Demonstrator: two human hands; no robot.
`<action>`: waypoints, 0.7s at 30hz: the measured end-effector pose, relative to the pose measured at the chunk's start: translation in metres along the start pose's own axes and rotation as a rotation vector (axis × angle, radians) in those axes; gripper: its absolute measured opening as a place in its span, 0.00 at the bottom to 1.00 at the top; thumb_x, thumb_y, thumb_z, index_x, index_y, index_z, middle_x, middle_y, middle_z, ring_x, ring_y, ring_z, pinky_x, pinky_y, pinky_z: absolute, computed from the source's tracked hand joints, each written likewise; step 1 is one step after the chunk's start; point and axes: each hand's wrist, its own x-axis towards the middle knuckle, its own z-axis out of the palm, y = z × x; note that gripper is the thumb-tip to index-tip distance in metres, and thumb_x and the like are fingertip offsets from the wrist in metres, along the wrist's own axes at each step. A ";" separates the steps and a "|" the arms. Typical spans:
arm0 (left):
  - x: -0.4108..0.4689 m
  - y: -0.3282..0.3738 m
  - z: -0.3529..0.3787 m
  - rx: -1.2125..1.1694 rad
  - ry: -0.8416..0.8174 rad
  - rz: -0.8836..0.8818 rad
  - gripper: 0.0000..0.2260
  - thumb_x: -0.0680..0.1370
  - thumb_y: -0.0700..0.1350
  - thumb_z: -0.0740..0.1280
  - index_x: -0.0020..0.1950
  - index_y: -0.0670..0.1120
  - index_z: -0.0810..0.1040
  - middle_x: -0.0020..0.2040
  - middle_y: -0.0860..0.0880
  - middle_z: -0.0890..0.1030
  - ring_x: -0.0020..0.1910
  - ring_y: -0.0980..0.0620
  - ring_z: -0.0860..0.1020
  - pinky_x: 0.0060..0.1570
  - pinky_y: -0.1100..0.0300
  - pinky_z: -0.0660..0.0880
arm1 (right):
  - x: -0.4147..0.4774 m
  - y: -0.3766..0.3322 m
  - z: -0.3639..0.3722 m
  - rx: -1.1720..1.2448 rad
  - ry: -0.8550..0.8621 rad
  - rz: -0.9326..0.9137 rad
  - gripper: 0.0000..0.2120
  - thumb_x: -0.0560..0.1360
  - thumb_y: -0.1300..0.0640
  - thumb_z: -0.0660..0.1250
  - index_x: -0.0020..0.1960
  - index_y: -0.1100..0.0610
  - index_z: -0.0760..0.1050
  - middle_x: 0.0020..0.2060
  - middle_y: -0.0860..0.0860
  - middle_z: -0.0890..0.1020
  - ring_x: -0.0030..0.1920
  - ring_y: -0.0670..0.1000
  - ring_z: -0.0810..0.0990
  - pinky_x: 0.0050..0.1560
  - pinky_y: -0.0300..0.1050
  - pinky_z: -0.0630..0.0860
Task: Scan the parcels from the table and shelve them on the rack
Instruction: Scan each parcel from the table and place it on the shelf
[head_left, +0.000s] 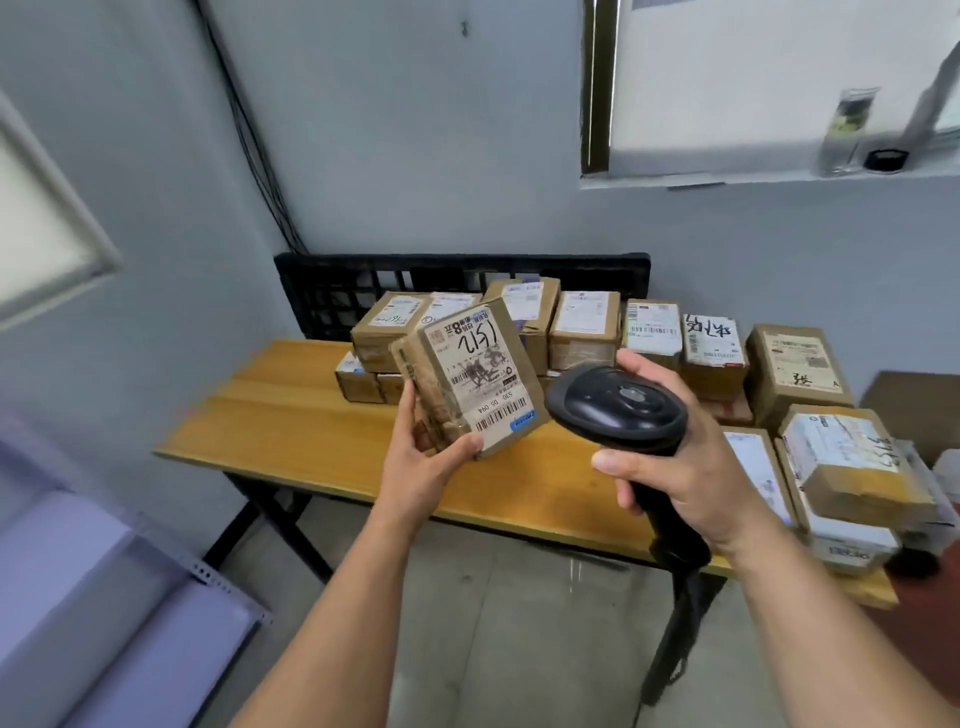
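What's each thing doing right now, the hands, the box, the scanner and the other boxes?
held parcel: lifted above the table, tilted, label facing the camera.
scanner: held up, head beside the parcel's label.
left hand: grips the held parcel's lower end.
right hand: grips the scanner's handle.
other parcels: taped shut, resting on the table.

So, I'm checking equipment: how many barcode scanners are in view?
1: the black scanner gripped in the right hand, beside the parcel the left hand holds. Another could be hidden behind the stacked parcels.
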 end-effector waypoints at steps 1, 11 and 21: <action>-0.008 -0.003 -0.011 -0.015 0.019 -0.006 0.47 0.70 0.41 0.77 0.79 0.56 0.52 0.66 0.49 0.77 0.62 0.55 0.78 0.55 0.64 0.77 | 0.000 -0.001 0.011 0.007 -0.021 -0.006 0.45 0.62 0.61 0.79 0.74 0.44 0.64 0.40 0.58 0.84 0.26 0.59 0.76 0.26 0.49 0.75; -0.086 -0.008 -0.154 -0.094 0.249 0.002 0.44 0.71 0.38 0.75 0.79 0.56 0.53 0.65 0.49 0.78 0.59 0.57 0.80 0.58 0.61 0.77 | -0.013 -0.022 0.156 0.035 -0.224 -0.039 0.43 0.60 0.60 0.80 0.69 0.38 0.68 0.47 0.55 0.83 0.27 0.57 0.78 0.28 0.49 0.77; -0.168 -0.004 -0.313 -0.099 0.508 0.030 0.42 0.72 0.36 0.75 0.79 0.55 0.56 0.64 0.48 0.79 0.60 0.53 0.80 0.63 0.49 0.75 | -0.039 -0.050 0.324 0.099 -0.480 -0.136 0.43 0.61 0.62 0.80 0.70 0.41 0.67 0.49 0.52 0.84 0.27 0.58 0.77 0.24 0.48 0.76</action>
